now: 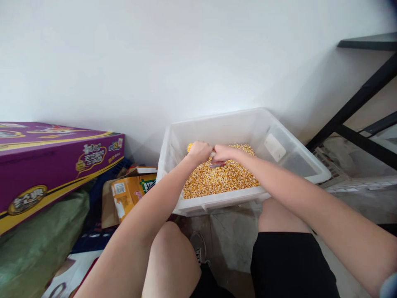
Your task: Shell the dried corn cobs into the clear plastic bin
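A translucent white plastic bin holds a layer of loose yellow corn kernels. Above the kernels my left hand and my right hand meet, knuckles close together and fingers closed. Pinched between them is the gathered top of a clear plastic bag. Some red print shows on the film just below, over the corn. Most of the bag is hidden by my hands or blends with the kernels, so its contents are hard to make out.
To the left stand a large purple carton, a torn yellow box and a green sack. A black metal frame rises at the right. The white wall is directly behind the bin. My knees are close to its front.
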{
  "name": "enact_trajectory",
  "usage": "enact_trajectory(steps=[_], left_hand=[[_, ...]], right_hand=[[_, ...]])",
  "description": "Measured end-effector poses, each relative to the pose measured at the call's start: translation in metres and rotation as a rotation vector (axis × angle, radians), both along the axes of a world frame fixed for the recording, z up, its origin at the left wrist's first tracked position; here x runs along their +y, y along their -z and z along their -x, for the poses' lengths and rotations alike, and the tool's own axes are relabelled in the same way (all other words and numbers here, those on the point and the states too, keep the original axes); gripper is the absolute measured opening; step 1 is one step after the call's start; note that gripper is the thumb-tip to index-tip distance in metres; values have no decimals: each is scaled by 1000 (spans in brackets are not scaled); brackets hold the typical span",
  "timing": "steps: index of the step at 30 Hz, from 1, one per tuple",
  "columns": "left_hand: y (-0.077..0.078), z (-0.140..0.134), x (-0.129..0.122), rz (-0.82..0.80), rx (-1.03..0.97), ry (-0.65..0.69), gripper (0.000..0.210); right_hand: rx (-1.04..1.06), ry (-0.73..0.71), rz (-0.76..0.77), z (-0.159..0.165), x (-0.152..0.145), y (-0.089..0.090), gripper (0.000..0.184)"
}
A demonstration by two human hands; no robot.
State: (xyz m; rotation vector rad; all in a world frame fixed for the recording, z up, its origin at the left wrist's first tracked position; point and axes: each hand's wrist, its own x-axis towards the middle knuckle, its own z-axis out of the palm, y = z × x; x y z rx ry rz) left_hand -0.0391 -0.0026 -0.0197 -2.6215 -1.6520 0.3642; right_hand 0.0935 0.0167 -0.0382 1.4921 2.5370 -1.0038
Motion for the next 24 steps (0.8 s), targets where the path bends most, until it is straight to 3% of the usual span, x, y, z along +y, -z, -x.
enact_trajectory(steps=[3,7,11,13,15,18,19,22,24], left_hand=[[0,1,1,-37,36,-48,30],[1,8,7,4,-63,-106,30],[1,23,15,425,-260,-127,9],[1,29,17,629,-363,-124,21],[2,31,18,678,-416,-137,25],[4,30,18,512,-371,-179,7],[5,29,18,418,-317,-186,10],[6,27,15,113,-93,-119,30],[6,24,12,-24,15,-23,32]], right_hand=[[-98,-9,-287,8,-5,1,22],[-240,-54,-530,13,-11,-5,24],[-242,-244,-745,16,-20,-12,25],[-216,-330,-829,17,-22,-13,27],[-190,-351,-865,18,-22,-12,26],[-116,-246,-773,14,-15,-8,20],[-80,-185,-704,12,-11,-6,24],[15,-33,-426,0,2,0,65],[53,26,-154,-10,10,3,80]])
